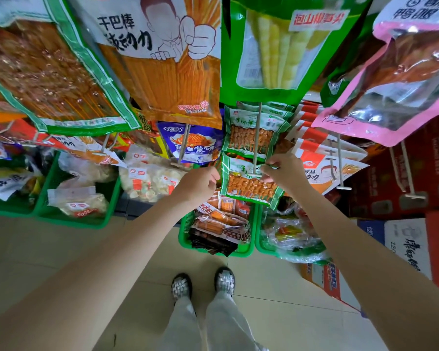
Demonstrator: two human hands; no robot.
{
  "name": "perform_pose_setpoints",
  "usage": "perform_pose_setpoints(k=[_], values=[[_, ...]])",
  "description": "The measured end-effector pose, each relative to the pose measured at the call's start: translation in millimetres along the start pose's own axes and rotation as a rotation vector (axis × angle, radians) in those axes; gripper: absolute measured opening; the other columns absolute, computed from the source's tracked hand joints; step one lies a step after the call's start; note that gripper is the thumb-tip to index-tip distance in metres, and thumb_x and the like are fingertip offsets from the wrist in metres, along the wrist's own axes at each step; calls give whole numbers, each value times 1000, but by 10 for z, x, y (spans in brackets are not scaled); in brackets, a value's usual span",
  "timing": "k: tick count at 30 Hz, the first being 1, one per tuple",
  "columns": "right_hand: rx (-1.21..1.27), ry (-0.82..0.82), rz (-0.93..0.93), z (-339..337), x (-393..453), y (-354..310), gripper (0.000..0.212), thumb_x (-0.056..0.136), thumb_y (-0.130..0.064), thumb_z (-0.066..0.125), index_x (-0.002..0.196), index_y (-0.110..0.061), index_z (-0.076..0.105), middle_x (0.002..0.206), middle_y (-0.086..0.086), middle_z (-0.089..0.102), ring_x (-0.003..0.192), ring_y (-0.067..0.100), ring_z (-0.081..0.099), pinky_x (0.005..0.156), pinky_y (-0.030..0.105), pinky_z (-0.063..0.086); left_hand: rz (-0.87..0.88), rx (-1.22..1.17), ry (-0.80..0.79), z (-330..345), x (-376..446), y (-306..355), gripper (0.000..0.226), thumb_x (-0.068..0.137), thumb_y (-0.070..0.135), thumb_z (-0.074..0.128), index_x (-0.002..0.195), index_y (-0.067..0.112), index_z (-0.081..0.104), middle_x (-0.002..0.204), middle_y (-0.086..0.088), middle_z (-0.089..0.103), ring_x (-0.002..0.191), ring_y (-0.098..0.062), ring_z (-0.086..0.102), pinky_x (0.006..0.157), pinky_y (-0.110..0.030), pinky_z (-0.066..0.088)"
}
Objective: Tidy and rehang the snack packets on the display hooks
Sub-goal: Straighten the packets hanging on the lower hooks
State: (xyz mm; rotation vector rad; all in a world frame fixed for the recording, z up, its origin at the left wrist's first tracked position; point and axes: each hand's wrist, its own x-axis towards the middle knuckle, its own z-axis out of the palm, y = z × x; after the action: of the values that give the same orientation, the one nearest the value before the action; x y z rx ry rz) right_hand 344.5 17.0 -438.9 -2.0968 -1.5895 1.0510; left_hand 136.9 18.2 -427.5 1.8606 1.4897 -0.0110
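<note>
Both hands pinch the top of a green skewer packet — left hand at its left corner, right hand at the hook. A green basket of packets sits below.

Held packet: green-edged, with a clear window showing orange-brown skewered pieces; it is tilted slightly, its top edge gripped at the left corner by the left hand and pinched near the hook by the right hand.
Hook: a pale, thin rod; its tip is met by the top of the held packet.
Hung packets: a row of matching green packets is threaded on the same hook behind the held one, overlapped front to back.
Neighbouring packets: a blue packet is hung to the left, and white-and-orange packets are fanned to the right.
</note>
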Motion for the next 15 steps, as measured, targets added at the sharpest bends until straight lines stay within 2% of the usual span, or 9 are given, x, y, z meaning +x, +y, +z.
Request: perform_pose_setpoints(k=[2,5,8,10,12,14,15], values=[[-24,6,-5,12,-16,-24,14,91,-15,54,80,-11,59,58,-3,62,41,-8,56,36,7,36,-5,-9,-1,20,-29,-12,24,92,3,43,113,4,55,111,-11,64,101,-21,59,84,-27,44],[-81,-61,-1,32,-12,-102,29,94,-16,48,65,-13,48,46,-5,56,56,13,66,44,20,43,-17,-10,-5,61,-59,-51,23,92,4,44,112,5,56,109,-10,65,99,-22,60,84,-29,46],[-103,-50,35,61,87,-122,32,95,-17,47,63,-13,48,29,-6,49,60,15,66,35,10,33,-16,-14,-13,112,-79,-72,23,92,5,44,112,7,56,110,-9,64,99,-21,60,83,-27,45],[-111,9,28,102,142,-107,26,94,-16,49,70,-7,56,43,-3,56,66,21,60,39,16,32,-9,-12,-17,142,-90,-76,24,92,5,44,113,7,56,110,-8,64,98,-20,60,81,-24,43],[-97,63,43,152,181,-76,24,92,-16,51,81,1,63,68,13,63,73,27,58,48,23,37,-3,-4,-20,169,-95,-93,23,92,7,45,112,8,56,109,-8,64,96,-20,60,79,-24,43],[-42,87,67,193,231,-20,24,91,-17,52,78,1,62,80,20,68,81,32,63,55,28,46,0,9,-15,187,-97,-114,22,92,8,45,111,8,56,109,-10,65,96,-21,61,78,-25,43],[-7,98,81,199,258,-7,26,91,-17,52,71,-2,59,82,21,69,83,33,65,55,28,46,1,15,-13,188,-99,-120,22,92,8,46,111,8,56,109,-10,65,96,-22,61,78,-25,43]])
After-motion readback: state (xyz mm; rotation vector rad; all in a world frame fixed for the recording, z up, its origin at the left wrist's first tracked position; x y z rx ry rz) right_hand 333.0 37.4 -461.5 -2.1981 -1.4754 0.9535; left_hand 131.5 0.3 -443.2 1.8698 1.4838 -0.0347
